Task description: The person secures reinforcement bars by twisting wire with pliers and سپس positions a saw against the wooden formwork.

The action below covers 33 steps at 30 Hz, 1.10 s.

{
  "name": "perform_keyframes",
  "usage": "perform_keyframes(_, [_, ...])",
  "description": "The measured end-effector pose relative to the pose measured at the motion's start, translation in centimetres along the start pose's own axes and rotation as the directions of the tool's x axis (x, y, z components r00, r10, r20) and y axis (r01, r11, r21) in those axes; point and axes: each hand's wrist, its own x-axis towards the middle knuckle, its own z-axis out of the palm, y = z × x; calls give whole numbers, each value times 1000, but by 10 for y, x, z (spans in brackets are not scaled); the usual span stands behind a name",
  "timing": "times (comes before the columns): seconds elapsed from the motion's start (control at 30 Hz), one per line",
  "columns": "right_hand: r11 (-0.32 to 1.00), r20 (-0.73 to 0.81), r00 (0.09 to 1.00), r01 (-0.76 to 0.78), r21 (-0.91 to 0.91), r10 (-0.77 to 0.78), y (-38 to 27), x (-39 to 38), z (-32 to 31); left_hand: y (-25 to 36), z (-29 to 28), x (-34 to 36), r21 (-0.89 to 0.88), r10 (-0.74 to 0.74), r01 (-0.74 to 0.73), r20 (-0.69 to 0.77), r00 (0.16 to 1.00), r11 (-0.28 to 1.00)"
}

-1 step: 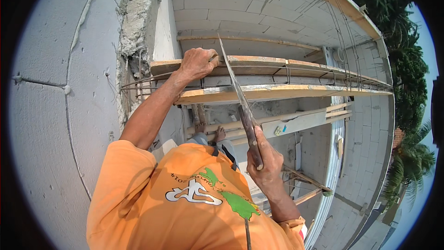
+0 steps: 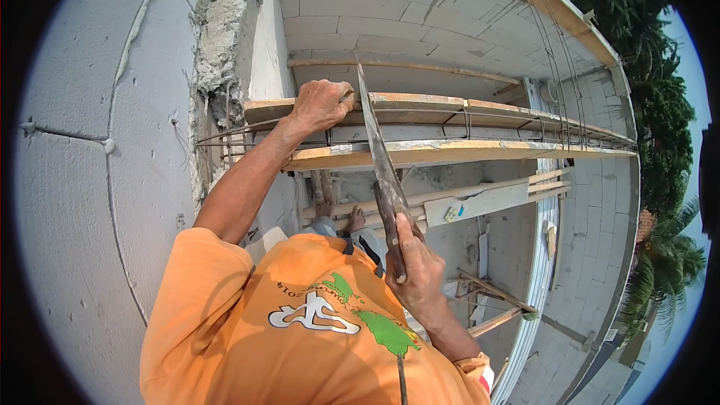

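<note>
My right hand (image 2: 420,266) is closed around the dark wooden handle of a hand saw (image 2: 381,154). Its long tapering blade points away from me and crosses above both formwork boards. My left hand (image 2: 321,103) curls over the top edge of the far formwork board (image 2: 420,99), beside the blade; its fingertips are partly hidden. The near formwork board (image 2: 450,151) runs parallel to it. Between the two boards lies a cage of thin steel bars (image 2: 499,114). Whether the teeth touch the wood, I cannot tell.
A rough concrete column (image 2: 227,37) and a pale block wall (image 2: 82,180) stand at my left. Below are bamboo poles (image 2: 442,193) with a pale board (image 2: 480,204) on them, and my bare feet (image 2: 355,217). Upright steel bars (image 2: 559,52) rise at the far right.
My right hand has shifted left and slightly nearer me, and the saw has turned a little with it. My left hand stays on the far board.
</note>
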Motion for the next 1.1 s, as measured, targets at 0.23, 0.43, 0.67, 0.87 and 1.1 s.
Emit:
perform_keyframes(0.23, [1000, 63, 998, -15, 9, 15, -5, 16, -23, -13, 8, -9, -24, 11, -12, -43, 999, 1000])
perform_keyframes(0.43, [907, 120, 938, -346, 241, 326, 1, 45, -50, -11, -2, -11, -72, -49, 52, 35, 998, 996])
perform_keyframes(0.67, [990, -220, 969, -90, 107, 112, 7, -32, 34, -2, -4, -4, -79, -31, 34, 42, 999, 996])
perform_keyframes(0.87, [989, -194, 981, 45, 138, -17, 19, 12, -5, -14, -2, -11, -157, -39, 36, -19, 999, 987])
perform_keyframes(1.1, [560, -143, 706, -403, 724, 694, -3, -22, 16, -2, -7, -2, -130, -103, 120, 129, 986, 984])
